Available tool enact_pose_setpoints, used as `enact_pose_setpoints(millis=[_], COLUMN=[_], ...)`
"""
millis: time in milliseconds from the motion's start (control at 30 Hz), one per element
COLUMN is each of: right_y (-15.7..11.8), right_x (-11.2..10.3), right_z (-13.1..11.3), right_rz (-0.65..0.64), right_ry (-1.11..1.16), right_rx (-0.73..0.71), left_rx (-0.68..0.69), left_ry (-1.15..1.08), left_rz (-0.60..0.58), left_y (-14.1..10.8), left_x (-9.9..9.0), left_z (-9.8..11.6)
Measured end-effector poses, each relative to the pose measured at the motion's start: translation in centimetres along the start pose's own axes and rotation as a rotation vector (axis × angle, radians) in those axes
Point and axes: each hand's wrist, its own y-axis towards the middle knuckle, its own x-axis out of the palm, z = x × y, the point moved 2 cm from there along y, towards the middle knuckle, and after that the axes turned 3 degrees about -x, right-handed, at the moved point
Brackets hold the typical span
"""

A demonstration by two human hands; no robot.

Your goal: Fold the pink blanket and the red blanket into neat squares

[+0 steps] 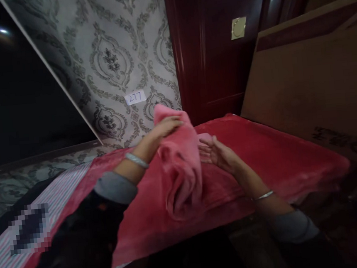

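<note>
A bunched pink towel (179, 163) hangs above a red blanket (277, 163), its long axis nearly upright and leaning slightly, top end toward the wall. The left hand (165, 129) has its fingers closed over the towel's upper part, holding it, while the right hand (219, 153) is open, fingers spread, just beside the towel and gripping nothing. Behind stand patterned wallpaper (112, 60), a dark red door (206, 64) and a leaning cardboard sheet (302, 85); a white label (135, 97) on the wallpaper reads "277" in handwriting.
</note>
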Motion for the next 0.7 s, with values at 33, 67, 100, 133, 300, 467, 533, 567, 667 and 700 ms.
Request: enact_pose_setpoints(millis=[33, 67, 100, 133, 300, 467, 533, 567, 667, 700], right_y=[-0.5, -1.2, -2.0, -2.7, -4.5, -1.6, 0.0, 0.8, 2.6, 2.9], right_x=[-2.0, -3.9, -5.7, -7.4, -12.2, -12.6, -12.3, -12.0, -11.2, -11.0], right_z=[-0.3, -0.3, 0.0, 0.5, 3.0, 2.6, 2.4, 2.3, 2.1, 2.0], right_rz=[0.041, 0.084, 0.126, 0.171, 0.290, 0.205, 0.167, 0.149, 0.092, 0.089], right_ry=[0.034, 0.052, 0.050, 0.033, -0.087, -0.134, -0.136, -0.138, -0.180, -0.208], right_rx=[0.006, 0.020, 0.043, 0.073, 0.192, 0.142, 0.122, 0.108, 0.056, 0.013], left_rx=[-0.027, -0.071, -0.116, -0.132, -0.012, -0.075, -0.179, -0.235, -0.347, -0.366], left_ry=[0.004, 0.006, -0.013, -0.021, 0.160, 0.141, -0.015, -0.115, -0.325, -0.341], left_rz=[-0.087, -0.205, -0.381, -0.480, -0.075, 0.309, 0.366, 0.372, 0.351, 0.338], left_y=[0.5, 0.8, 0.8, 0.7, -0.3, -2.7, -3.6, -3.9, -4.5, -4.6], left_x=[2.8, 5.2, 7.2, 8.5, 5.4, -1.5, -2.7, -3.0, -3.2, -3.1], left_z=[-0.9, -2.1, -3.5, -5.0, -12.4, -18.1, -19.8, -20.4, -21.3, -21.3])
